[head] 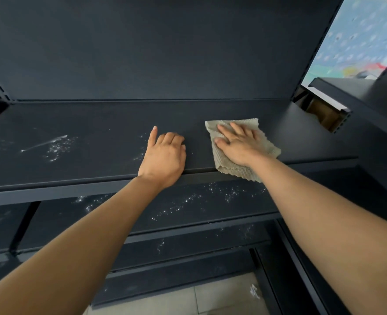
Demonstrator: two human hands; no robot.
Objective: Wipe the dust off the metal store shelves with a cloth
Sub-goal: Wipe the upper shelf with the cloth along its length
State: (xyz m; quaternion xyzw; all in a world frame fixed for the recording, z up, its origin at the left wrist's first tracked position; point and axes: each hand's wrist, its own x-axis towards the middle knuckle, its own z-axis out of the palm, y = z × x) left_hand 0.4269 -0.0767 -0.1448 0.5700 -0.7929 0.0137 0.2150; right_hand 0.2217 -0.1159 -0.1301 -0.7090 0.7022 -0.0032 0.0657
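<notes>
Your right hand (pixel 238 147), fingers (pixel 236 131) spread flat, presses the beige waffle-weave cloth (pixel 231 171) on the dark metal shelf (pixel 97 119); sweep toward nine o'clock, past your curled, empty left hand (pixel 165 155), into the white dust (pixel 58 146).

The right hand (pixel 238 146) partly hides the cloth (pixel 231 170).

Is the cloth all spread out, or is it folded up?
Folded. The cloth shows stacked layers at its near edge, lying as a thick pad under the right hand on the shelf.
</notes>
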